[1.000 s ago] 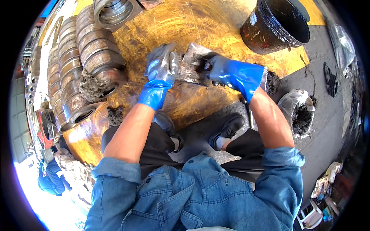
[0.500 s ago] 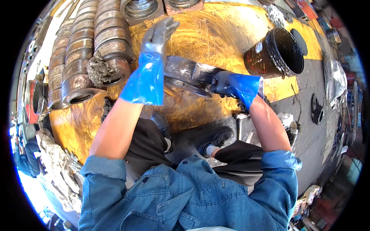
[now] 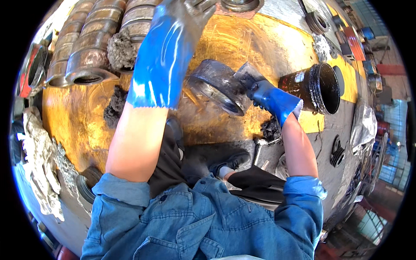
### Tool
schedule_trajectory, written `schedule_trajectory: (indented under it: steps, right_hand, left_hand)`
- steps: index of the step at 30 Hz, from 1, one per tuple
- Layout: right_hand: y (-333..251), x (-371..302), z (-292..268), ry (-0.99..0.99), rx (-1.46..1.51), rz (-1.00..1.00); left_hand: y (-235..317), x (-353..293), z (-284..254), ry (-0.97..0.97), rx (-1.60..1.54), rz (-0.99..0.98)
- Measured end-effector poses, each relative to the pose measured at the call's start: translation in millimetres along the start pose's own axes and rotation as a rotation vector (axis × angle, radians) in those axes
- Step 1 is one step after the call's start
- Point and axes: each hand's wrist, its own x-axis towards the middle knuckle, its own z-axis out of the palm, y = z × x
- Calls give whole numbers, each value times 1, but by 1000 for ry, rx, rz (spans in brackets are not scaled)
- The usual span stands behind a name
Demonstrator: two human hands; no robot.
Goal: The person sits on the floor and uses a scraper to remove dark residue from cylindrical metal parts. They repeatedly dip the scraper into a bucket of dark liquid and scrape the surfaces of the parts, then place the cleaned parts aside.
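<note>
A short, thick metal ring (image 3: 216, 84), dark and oily, stands tilted on the yellow, grease-stained work surface (image 3: 260, 39). At its right end is a dark flat rectangular lug, and my right hand (image 3: 262, 93) is closed around it. My left hand (image 3: 193, 15) reaches away over the surface at the upper edge, its fingers apart and partly cut off by the frame. It appears to hold nothing. Both hands wear blue-cuffed gloves with dark, soiled fingers. Near the left hand lies a block with a round threaded bore (image 3: 240, 5).
Rows of stacked metal rings (image 3: 93, 52) stand at left, a grey rag wad (image 3: 121, 51) on one. A black bucket (image 3: 318, 89) lies tipped at right. Dark rags (image 3: 271, 129), a hammer-like tool (image 3: 258, 149) and small rings (image 3: 337, 151) lie nearer. Crumpled white cloth (image 3: 39, 160) hangs at left.
My left hand has moved further away, up to the frame's top edge. My right hand stays on the ring's end, and the ring now shows more of its open side. The view has shifted.
</note>
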Motion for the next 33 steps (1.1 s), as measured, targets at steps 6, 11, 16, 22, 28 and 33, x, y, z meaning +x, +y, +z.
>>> schedule_trajectory:
  steps: [6, 11, 16, 22, 28, 33]
  right_hand:
    - [4, 19, 12, -111, 152, 162]
    - [4, 25, 16, -105, 250, 191]
    - [-12, -1, 21, -179, 217, 96]
    - [-29, 11, 4, -195, -54, 37]
    - [-31, 10, -7, -244, -216, -15]
    - [-19, 2, -10, -242, -273, -63]
  left_hand:
    - [6, -7, -4, 19, -97, -5]
    - [12, -13, -6, 32, -127, 17]
    - [17, -16, -6, 34, -173, 39]
    - [17, -24, 0, 39, -215, 45]
    - [18, -20, 7, 47, -249, 52]
    - [25, -20, 3, 53, -269, 59]
